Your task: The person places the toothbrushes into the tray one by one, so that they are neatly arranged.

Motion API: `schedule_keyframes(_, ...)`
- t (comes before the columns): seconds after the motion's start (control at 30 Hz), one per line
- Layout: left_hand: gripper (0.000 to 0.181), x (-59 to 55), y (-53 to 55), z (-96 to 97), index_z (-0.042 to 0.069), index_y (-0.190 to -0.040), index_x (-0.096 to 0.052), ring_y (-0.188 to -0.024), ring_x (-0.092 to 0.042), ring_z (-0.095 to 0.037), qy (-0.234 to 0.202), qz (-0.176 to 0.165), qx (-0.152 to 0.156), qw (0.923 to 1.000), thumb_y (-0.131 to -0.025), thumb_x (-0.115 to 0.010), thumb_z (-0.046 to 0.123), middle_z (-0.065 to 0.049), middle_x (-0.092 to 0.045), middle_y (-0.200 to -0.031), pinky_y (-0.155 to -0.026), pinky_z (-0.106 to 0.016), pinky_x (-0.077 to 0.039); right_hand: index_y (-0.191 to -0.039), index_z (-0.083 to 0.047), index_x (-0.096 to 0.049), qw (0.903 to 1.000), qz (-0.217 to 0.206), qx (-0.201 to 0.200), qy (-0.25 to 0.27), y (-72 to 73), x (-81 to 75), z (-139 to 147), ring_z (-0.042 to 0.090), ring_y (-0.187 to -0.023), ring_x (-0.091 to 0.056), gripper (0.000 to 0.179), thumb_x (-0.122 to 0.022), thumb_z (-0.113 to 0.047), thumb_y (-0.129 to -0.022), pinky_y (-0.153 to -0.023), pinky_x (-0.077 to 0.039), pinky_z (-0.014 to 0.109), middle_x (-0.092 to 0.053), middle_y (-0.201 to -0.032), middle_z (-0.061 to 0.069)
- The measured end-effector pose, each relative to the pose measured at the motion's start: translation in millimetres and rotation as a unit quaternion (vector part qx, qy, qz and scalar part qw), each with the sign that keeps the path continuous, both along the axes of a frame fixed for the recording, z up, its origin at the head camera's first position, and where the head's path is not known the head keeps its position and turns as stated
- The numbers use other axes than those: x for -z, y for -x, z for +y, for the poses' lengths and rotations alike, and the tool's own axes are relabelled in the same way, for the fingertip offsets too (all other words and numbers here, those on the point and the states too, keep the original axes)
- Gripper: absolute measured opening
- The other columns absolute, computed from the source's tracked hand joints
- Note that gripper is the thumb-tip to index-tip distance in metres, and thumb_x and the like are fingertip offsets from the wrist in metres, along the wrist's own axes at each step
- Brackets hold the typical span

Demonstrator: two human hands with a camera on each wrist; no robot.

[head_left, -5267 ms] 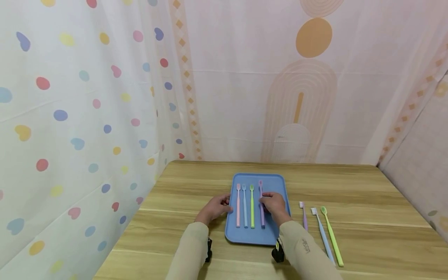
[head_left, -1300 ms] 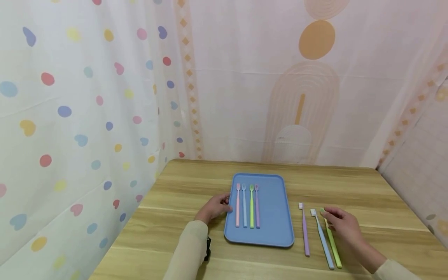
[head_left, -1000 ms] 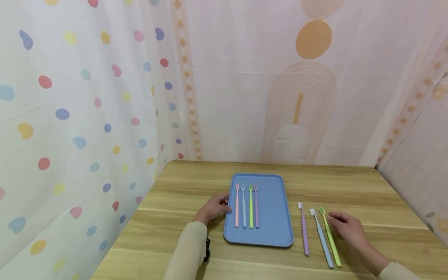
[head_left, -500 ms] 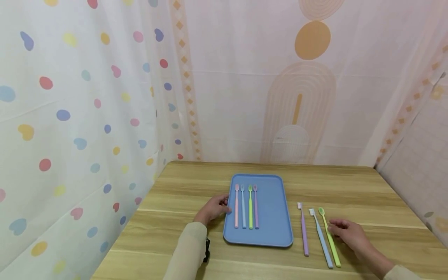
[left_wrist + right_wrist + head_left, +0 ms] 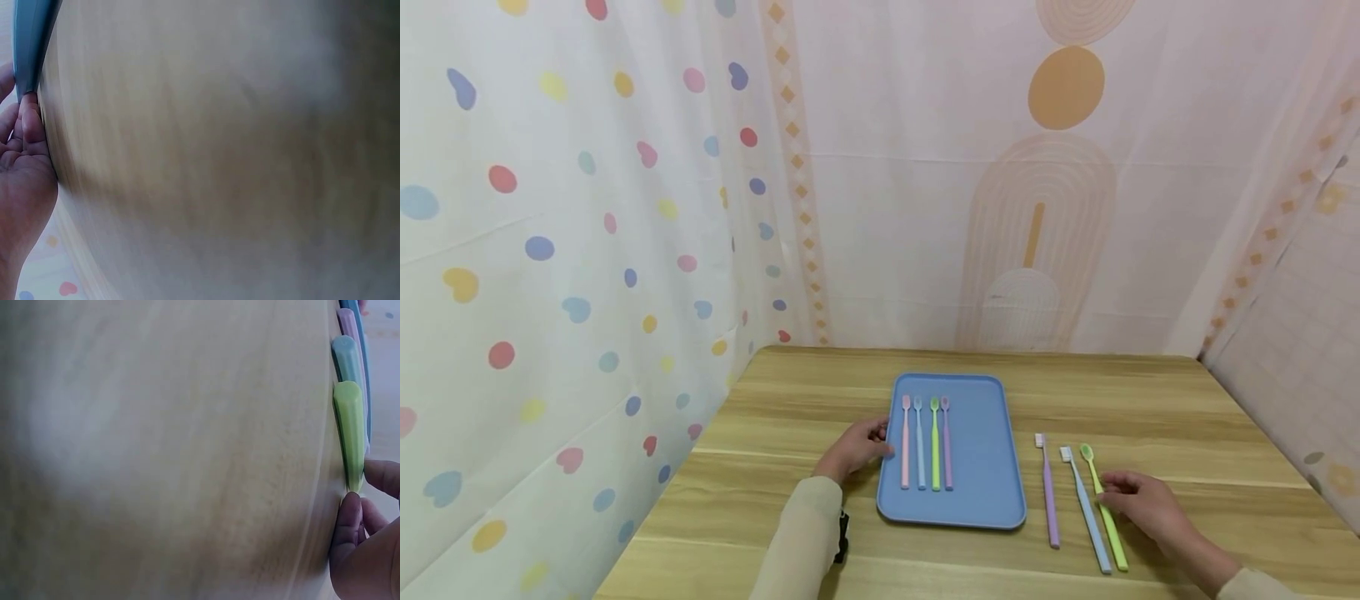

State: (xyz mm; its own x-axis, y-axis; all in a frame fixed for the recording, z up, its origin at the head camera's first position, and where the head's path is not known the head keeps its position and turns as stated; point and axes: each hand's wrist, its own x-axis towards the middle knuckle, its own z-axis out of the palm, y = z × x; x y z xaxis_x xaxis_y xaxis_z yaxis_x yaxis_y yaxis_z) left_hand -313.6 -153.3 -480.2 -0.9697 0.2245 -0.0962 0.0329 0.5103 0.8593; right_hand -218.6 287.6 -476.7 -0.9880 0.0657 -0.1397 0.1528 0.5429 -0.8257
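A blue tray [image 5: 992,450] lies on the wooden table. At its left rim is my left hand [image 5: 854,448], thumb over the edge and fingers against the side; the left wrist view shows the tray's edge [image 5: 32,47] gripped between them. On the tray lie, side by side, a pink toothbrush [image 5: 906,450], a blue one [image 5: 921,454], a green one [image 5: 936,454] and a purple one [image 5: 948,454]. My right hand [image 5: 1150,507] pinches another green toothbrush [image 5: 1108,525] at mid-handle, thumb and finger on either side. That toothbrush still rests on the table.
Left of the held toothbrush lie a second blue toothbrush [image 5: 1090,521] and a second purple toothbrush [image 5: 1050,500], both on the table right of the tray. Patterned curtains [image 5: 887,250] hang behind and beside the wooden table [image 5: 775,400].
The purple toothbrush on the tray was shifted left beside the green one. My right hand went from it to the table's green toothbrush, then down its handle. The left hand stays put.
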Motion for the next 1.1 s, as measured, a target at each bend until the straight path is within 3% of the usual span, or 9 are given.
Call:
schedule_keyframes(0.4, 0.058, 3.2, 2.9, -1.9, 0.001, -0.145, -0.049, -0.095, -0.046, -0.023, -0.001, -0.002, 0.003, 1.0000, -0.090, -0.069, 0.003, -0.008, -0.051, -0.102, -0.079, -0.033, -0.039, -0.117, 0.014, -0.063, 0.9992, 0.021, -0.007, -0.034, 6.2, -0.1, -1, 0.019, -0.089, -0.062, 0.045, -0.075, -0.014, -0.084, -0.068, -0.052, 0.028, -0.068, -0.108, 0.022)
schedule_keyframes(0.7, 0.059, 6.6, 5.3, -0.2, -0.002, -0.144, -0.048, -0.093, -0.047, -0.021, 0.002, 0.006, -0.004, 1.0000, -0.089, -0.070, 0.003, -0.008, -0.053, -0.102, -0.080, -0.031, -0.041, -0.120, 0.013, -0.062, 0.9985, -0.012, -0.022, -0.048, 7.3, -6.6, -4, 0.020, -0.086, -0.061, 0.049, -0.074, -0.019, -0.086, -0.069, -0.052, 0.034, -0.067, -0.105, 0.018)
schedule_keyframes(1.1, 0.058, 6.0, 4.3, -0.2, -0.002, -0.144, -0.048, -0.093, -0.047, -0.022, -0.005, 0.005, 0.000, 1.0000, -0.090, -0.069, 0.002, -0.008, -0.053, -0.102, -0.080, -0.033, -0.040, -0.115, 0.016, -0.061, 0.9982, -0.007, -0.013, -0.059, 12.2, -7.3, -7, 0.018, -0.081, -0.062, 0.042, -0.071, -0.009, -0.083, -0.066, -0.053, 0.033, -0.067, -0.101, 0.022)
